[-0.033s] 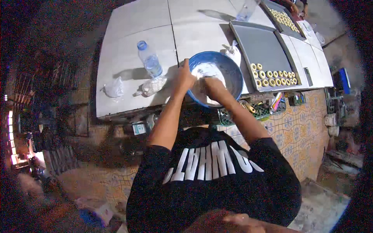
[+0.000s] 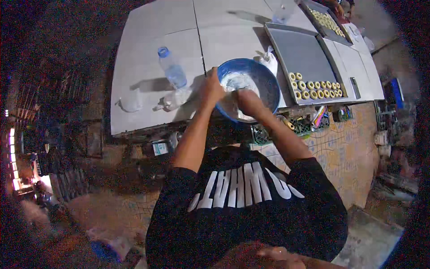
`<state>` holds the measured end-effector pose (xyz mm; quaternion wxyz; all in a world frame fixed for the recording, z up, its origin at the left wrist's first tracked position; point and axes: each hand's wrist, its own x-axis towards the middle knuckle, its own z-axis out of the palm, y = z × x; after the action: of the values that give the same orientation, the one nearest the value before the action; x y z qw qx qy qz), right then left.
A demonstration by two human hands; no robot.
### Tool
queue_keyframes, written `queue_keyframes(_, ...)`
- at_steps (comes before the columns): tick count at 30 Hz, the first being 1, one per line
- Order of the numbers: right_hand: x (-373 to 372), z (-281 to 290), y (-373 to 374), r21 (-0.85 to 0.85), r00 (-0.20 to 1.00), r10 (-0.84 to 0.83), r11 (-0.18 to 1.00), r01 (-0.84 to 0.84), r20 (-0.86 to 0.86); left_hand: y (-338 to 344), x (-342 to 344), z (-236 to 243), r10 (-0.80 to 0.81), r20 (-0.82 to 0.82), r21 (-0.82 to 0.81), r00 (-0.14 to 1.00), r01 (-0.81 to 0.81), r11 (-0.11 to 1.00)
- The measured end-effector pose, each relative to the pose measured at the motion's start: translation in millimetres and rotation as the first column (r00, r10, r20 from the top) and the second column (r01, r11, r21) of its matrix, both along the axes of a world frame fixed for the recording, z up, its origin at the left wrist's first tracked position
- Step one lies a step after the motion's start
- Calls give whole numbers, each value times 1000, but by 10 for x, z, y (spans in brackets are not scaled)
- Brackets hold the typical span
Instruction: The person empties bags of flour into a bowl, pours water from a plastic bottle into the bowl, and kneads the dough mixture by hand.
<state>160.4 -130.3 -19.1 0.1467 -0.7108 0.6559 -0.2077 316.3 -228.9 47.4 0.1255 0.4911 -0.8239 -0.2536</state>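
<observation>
My left hand (image 2: pixel 214 89) grips the left rim of a blue bowl (image 2: pixel 271 84) that holds a white, powdery or creamy mass (image 2: pixel 237 80). Inside the bowl my right hand (image 2: pixel 246 101) is closed, and what it holds is hidden. To the left, a clear plastic bottle (image 2: pixel 172 67) stands upright beside a crumpled plastic bag (image 2: pixel 177 98), with a smaller white bag (image 2: pixel 131 102) further left. A white bag (image 2: pixel 268 60) sits just behind the bowl's right side.
A metal tray (image 2: pixel 300 49) at right holds rows of ring-shaped pieces, beside a dark slim object (image 2: pixel 355 88). A second filled tray (image 2: pixel 324 22) and another person's hands (image 2: pixel 340 8) are at the far end. Crates (image 2: pixel 302 127) sit under the white tabletop (image 2: pixel 148 45).
My right hand has shifted very slightly within the bowl. Otherwise the bowl, my left hand and the things on the table look the same.
</observation>
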Motion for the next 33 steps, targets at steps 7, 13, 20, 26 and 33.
queue_keyframes(7,-474,-387,30,53,806,306,922,-383,507,-8,-95,18,1,45,-117,999,4,993)
queue_keyframes(13,-120,-171,-287,161,934,9,986,52,-357,-41,-39,-35,-27,16,-7,1000,27,1000)
queue_keyframes(20,-207,118,-123,54,995,95,994,-93,-35,-42,16,-110,14,29,-3,999,-14,1000)
queue_keyframes(26,-270,-109,16,305,938,182,913,-272,294,-30,-36,-32,-18,-12,51,1000,18,999)
queue_keyframes(33,-118,-143,-376,262,990,116,961,-92,-79,-149,-56,-415,30,-91,95,995,-22,995)
